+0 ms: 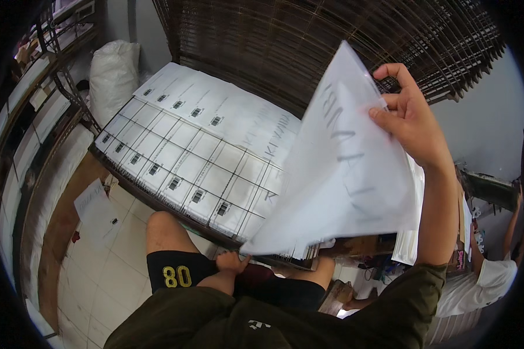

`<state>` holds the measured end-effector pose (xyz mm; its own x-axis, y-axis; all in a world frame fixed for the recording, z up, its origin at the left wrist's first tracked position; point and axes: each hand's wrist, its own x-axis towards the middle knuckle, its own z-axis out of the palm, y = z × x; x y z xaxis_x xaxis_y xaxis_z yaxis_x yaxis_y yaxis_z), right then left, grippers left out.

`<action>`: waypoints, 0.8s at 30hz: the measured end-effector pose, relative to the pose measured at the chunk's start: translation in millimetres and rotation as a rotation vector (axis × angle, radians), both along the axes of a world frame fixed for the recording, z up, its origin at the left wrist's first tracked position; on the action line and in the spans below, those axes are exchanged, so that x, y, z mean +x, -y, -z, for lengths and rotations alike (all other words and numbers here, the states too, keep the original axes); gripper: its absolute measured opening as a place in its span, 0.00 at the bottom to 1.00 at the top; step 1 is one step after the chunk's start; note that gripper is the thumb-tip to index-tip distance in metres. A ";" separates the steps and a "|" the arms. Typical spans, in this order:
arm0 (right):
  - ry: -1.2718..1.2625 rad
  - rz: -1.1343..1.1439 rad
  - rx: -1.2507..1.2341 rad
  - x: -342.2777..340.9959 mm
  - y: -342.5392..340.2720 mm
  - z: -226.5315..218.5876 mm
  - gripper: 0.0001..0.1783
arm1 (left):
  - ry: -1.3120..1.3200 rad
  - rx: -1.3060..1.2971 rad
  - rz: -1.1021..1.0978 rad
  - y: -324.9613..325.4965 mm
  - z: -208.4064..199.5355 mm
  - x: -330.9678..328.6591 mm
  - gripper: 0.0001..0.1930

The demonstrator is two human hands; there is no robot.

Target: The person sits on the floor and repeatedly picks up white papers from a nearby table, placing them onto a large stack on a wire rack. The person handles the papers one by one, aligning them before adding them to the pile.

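Note:
A translucent white sheet (355, 168) with dark lettering showing through is lifted and tilted on my right. My right hand (407, 119) grips its upper edge, thumb against fingers. Low in the middle, my left hand (232, 263) is closed, with its fingertips at the sheet's lower left corner. In front of me, white printed sheets (221, 139) with small dark patches lie in rows. A wire mesh rack (186, 152) crosses over the nearer row, while the farther row lies uncovered. The lifted sheet hides the right end of the rows.
Dark wire racks (326, 35) tilt up behind the rows. To the left stand a stuffed white sack (114, 78) and metal shelving (58, 64). A loose printed sheet (99, 212) lies on the tiled floor (93, 273). Another person (483, 285) in a light shirt is at the right.

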<state>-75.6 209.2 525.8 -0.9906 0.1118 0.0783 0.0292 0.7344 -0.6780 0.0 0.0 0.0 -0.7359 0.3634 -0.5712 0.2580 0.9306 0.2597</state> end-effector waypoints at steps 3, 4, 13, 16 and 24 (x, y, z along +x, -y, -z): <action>-0.010 -0.156 -0.110 -16.6 1.2 9.4 0.19 | -0.037 0.063 0.000 3.0 11.1 5.0 0.40; -0.057 -0.202 -0.102 -28.4 -6.3 17.7 0.16 | -0.030 0.071 0.002 3.1 13.7 2.7 0.40; -0.231 0.178 -0.341 -79.3 -151.0 131.2 0.30 | -0.109 0.126 -0.002 -0.3 11.6 -0.6 0.38; -0.237 0.316 -0.623 -93.3 -174.3 220.3 0.36 | -0.079 0.126 -0.024 -0.1 15.6 0.5 0.38; -0.283 0.575 -0.939 -139.7 -249.3 454.1 0.41 | 0.063 0.056 -0.011 -2.0 -0.7 -8.3 0.39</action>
